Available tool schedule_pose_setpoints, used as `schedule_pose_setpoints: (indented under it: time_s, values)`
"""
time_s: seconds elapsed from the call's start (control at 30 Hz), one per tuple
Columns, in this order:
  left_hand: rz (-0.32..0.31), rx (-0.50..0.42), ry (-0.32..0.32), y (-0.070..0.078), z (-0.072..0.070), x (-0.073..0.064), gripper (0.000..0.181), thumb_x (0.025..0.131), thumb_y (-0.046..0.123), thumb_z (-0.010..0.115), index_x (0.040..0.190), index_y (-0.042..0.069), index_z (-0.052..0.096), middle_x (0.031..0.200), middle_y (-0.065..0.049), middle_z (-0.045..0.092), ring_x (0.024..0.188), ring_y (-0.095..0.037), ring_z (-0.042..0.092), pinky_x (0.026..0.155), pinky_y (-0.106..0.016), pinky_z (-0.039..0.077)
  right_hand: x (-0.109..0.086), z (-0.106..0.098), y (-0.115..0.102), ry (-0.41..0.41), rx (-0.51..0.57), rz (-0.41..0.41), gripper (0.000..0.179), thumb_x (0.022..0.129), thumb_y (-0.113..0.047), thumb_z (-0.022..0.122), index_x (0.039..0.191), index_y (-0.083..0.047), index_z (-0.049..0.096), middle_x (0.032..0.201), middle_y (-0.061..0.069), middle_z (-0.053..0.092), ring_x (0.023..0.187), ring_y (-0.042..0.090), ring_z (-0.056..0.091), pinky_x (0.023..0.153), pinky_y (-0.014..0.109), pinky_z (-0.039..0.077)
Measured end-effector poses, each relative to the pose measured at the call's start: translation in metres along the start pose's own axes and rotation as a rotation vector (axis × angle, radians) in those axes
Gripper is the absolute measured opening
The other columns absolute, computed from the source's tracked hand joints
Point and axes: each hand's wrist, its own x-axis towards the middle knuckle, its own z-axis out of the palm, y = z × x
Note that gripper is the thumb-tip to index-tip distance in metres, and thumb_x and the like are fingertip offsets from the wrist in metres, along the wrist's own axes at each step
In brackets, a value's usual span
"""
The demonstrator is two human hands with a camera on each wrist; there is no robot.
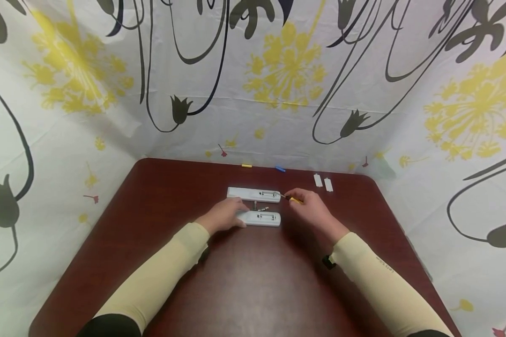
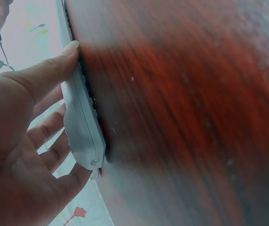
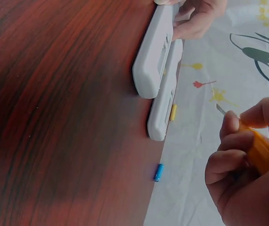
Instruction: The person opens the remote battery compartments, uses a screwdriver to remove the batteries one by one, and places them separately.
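Two white remote controls lie on the table with their battery compartments uncovered. My left hand (image 1: 223,214) holds the nearer remote control (image 1: 253,218) by its left part, thumb along one side and fingers on the other, as the left wrist view shows. In my right hand (image 1: 314,210) is a screwdriver (image 1: 296,200) with a yellow handle, gripped between thumb and curled fingers. Its thin tip points left and overlaps the right end of the farther remote control (image 1: 242,193) in the head view. Between the remotes lie small silvery pieces (image 1: 262,209).
Near the far table edge are a yellow battery (image 1: 246,165) and a blue battery (image 1: 280,169). Two white covers (image 1: 318,180) lie side by side at the back right. A patterned curtain (image 1: 219,135) surrounds the dark red wooden table (image 1: 253,281).
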Motion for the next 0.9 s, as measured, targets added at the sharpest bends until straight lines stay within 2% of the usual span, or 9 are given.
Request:
schedule_pose_setpoints:
  time_s: [0.1, 0.2, 0.33, 0.5, 0.6, 0.9]
  values:
    - [0.000, -0.004, 0.001, 0.000, 0.001, 0.000, 0.049, 0.096, 0.030, 0.090, 0.140, 0.013, 0.077, 0.136, -0.006, 0.070, 0.130, -0.024, 0.063, 0.116, -0.043, 0.049, -0.001, 0.001, 0.000, 0.011, -0.004, -0.003, 0.025, 0.113, -0.019, 0.061, 0.134, -0.014, 0.073, 0.106, 0.009, 0.074, 0.071, 0.024, 0.061, 0.063, 0.038, 0.052]
    - [0.004, -0.001, 0.001, 0.000, 0.001, 0.000, 0.050, 0.097, 0.030, 0.090, 0.141, 0.012, 0.076, 0.138, -0.007, 0.069, 0.131, -0.025, 0.063, 0.117, -0.044, 0.048, -0.002, 0.002, 0.000, 0.023, -0.017, 0.008, 0.025, 0.114, -0.021, 0.060, 0.135, -0.014, 0.071, 0.095, 0.007, 0.072, 0.069, 0.023, 0.060, 0.061, 0.039, 0.052]
    - [0.009, 0.000, 0.006, -0.001, 0.001, 0.000, 0.049, 0.096, 0.030, 0.090, 0.140, 0.012, 0.077, 0.136, -0.007, 0.070, 0.130, -0.025, 0.063, 0.117, -0.044, 0.048, -0.004, 0.002, 0.003, 0.068, -0.073, 0.019, 0.026, 0.114, -0.022, 0.060, 0.135, -0.012, 0.071, 0.108, 0.008, 0.077, 0.079, 0.025, 0.065, 0.070, 0.042, 0.055]
    - [0.007, -0.002, 0.005, -0.002, 0.002, 0.000, 0.049, 0.096, 0.030, 0.090, 0.140, 0.013, 0.077, 0.135, -0.006, 0.070, 0.128, -0.025, 0.064, 0.116, -0.044, 0.049, -0.007, -0.001, 0.011, 0.136, -0.108, 0.059, 0.024, 0.112, -0.022, 0.061, 0.130, -0.008, 0.069, 0.125, 0.015, 0.076, 0.100, 0.030, 0.071, 0.085, 0.048, 0.057]
    - [-0.001, 0.001, 0.003, -0.003, 0.003, 0.001, 0.050, 0.096, 0.031, 0.090, 0.141, 0.013, 0.076, 0.137, -0.006, 0.070, 0.130, -0.024, 0.064, 0.116, -0.043, 0.049, -0.009, -0.004, 0.018, 0.141, -0.088, 0.092, 0.026, 0.110, -0.022, 0.063, 0.130, -0.005, 0.067, 0.127, 0.018, 0.074, 0.103, 0.032, 0.070, 0.087, 0.049, 0.057]
    - [-0.005, 0.001, 0.007, -0.004, 0.005, 0.003, 0.050, 0.096, 0.031, 0.090, 0.141, 0.014, 0.076, 0.137, -0.005, 0.069, 0.130, -0.023, 0.063, 0.116, -0.042, 0.049, -0.016, -0.011, 0.034, 0.164, -0.097, 0.139, 0.027, 0.106, -0.023, 0.069, 0.125, -0.004, 0.065, 0.118, 0.018, 0.073, 0.097, 0.032, 0.066, 0.090, 0.050, 0.059]
